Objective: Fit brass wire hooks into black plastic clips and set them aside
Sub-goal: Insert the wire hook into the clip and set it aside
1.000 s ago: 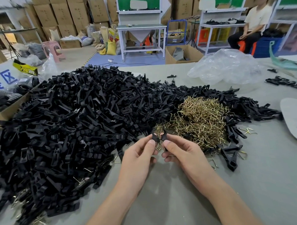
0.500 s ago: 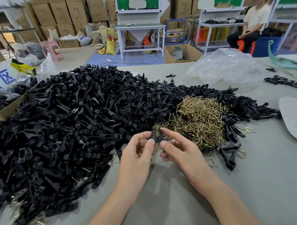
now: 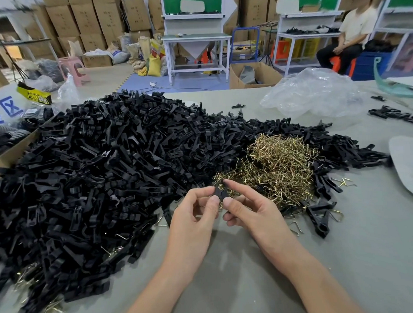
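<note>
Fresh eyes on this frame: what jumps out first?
A huge heap of black plastic clips fills the left and centre, with a glinting tangle of brass wire hooks at its right edge. In front of the hooks, the left hand and right hand pinch one black clip between them.

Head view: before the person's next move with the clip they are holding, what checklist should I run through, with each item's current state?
1. Black clip pinched between left hand and right hand: ok.
2. Brass hook seated in that clip: cannot tell, the fingers cover it.
3. Brass hook pile just behind the hands: ok.
4. Black clip pile stocked at the left: ok.
5. Bare table near the hands for setting down: ok.
</note>
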The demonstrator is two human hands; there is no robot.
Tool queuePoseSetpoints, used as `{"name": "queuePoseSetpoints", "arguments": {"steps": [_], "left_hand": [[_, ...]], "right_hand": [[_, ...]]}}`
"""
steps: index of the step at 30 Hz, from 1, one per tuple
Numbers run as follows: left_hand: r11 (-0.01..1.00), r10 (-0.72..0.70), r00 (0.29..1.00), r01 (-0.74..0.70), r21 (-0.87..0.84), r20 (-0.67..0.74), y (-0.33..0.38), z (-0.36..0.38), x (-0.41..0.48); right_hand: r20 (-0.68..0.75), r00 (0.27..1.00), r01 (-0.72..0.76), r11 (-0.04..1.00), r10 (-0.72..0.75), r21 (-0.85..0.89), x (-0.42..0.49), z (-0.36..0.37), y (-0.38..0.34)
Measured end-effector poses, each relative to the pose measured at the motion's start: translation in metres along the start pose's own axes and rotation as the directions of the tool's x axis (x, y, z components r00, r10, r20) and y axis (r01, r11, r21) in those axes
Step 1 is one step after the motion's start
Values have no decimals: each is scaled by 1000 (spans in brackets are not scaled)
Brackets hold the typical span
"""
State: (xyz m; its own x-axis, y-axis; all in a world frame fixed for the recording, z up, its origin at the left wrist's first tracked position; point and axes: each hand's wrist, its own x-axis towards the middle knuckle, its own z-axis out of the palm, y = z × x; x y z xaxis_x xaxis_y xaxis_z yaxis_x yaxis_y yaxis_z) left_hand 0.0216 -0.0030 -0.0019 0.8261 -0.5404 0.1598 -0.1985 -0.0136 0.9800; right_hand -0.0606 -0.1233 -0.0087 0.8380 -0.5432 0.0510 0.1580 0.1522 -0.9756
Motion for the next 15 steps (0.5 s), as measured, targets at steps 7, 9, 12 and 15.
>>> {"name": "queuePoseSetpoints", "arguments": {"steps": [7, 9, 12, 15], "left_hand": [[1000, 7, 999, -8, -26, -39, 1, 3, -3], [1000, 8, 999, -9, -24, -51, 2, 3, -3], [1000, 8, 999, -8, -6, -46, 1, 2, -2], [1000, 1, 1000, -1, -11, -29, 1, 3, -2]], "right_hand": [[-2, 1000, -1, 1000, 1, 20, -1, 1, -1], [-3, 1000, 2, 999, -2, 32, 0, 1, -1], [1, 1000, 5, 999, -5, 39, 0, 2, 0], [4, 1000, 5, 1000, -6, 26, 0, 2, 0]]}}
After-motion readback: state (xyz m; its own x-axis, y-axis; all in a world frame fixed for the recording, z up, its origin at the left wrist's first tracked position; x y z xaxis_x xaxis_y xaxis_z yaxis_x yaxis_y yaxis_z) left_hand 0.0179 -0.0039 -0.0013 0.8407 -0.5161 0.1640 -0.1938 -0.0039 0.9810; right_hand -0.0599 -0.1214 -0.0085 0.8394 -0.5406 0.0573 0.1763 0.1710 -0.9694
